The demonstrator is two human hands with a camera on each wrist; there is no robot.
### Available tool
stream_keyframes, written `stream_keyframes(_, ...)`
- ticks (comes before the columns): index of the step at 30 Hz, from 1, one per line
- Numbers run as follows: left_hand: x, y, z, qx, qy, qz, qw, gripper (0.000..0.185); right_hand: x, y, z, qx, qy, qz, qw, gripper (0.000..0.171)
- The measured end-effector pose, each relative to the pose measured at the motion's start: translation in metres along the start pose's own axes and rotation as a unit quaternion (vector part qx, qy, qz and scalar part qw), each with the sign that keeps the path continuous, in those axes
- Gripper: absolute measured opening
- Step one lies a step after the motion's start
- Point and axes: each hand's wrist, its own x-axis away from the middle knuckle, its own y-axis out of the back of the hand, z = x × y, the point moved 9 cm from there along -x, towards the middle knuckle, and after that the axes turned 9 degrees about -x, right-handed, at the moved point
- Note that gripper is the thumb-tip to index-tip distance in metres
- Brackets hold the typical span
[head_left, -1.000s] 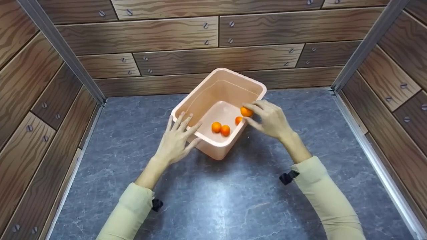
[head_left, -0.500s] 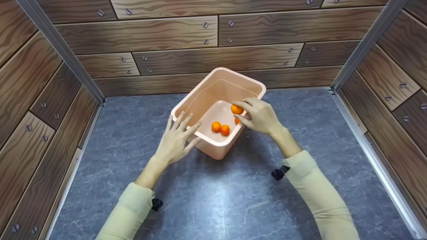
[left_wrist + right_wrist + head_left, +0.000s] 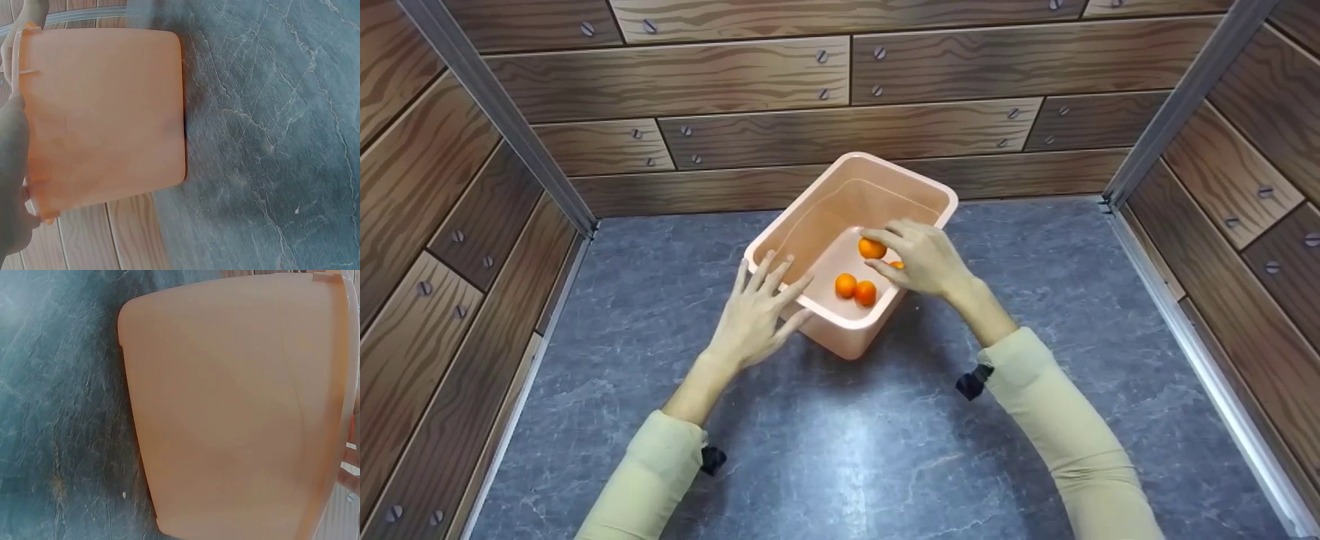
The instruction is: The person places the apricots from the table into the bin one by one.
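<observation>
A peach plastic bin [image 3: 851, 171] stands on the grey stone-patterned floor. My right hand [image 3: 919, 255] reaches over its right rim and pinches a small orange fruit [image 3: 871, 248] between thumb and fingers above the inside. Two more orange fruits [image 3: 855, 289] lie on the bin's bottom, and a third [image 3: 896, 264] peeks out behind my right hand. With straight, spread fingers, my left hand [image 3: 757, 309] rests on the bin's near-left rim. The wrist views show only the bin's outer wall [image 3: 101, 118] [image 3: 236, 410] close up.
Wood-patterned walls [image 3: 810, 90] with metal corner posts [image 3: 495, 112] enclose the grey floor [image 3: 847, 450] on the left, back and right. The bin stands near the back wall. Black wrist straps [image 3: 971, 384] show on both sleeves.
My right hand has carried the orange fruit leftward from the bin's right rim to above its inside. The left hand and the bin have stayed put.
</observation>
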Motion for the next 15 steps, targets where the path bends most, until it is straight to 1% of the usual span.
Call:
stream_keyframes(7, 0.001, 0.001, -0.001, 0.004, -0.003, -0.006, 1.0000, 0.057, -0.006, -0.008, -0.003, -0.008, -0.040, 0.042, 0.998, 0.043)
stream_keyframes(11, 0.001, 0.001, -0.001, 0.006, -0.004, -0.010, 0.9999, 0.056, -0.009, -0.012, -0.005, -0.011, -0.055, 0.059, 0.997, 0.043)
stream_keyframes(15, 0.001, 0.002, -0.001, 0.010, -0.002, -0.010, 0.9999, 0.056, -0.011, -0.016, -0.008, -0.011, -0.075, 0.081, 0.994, 0.043)
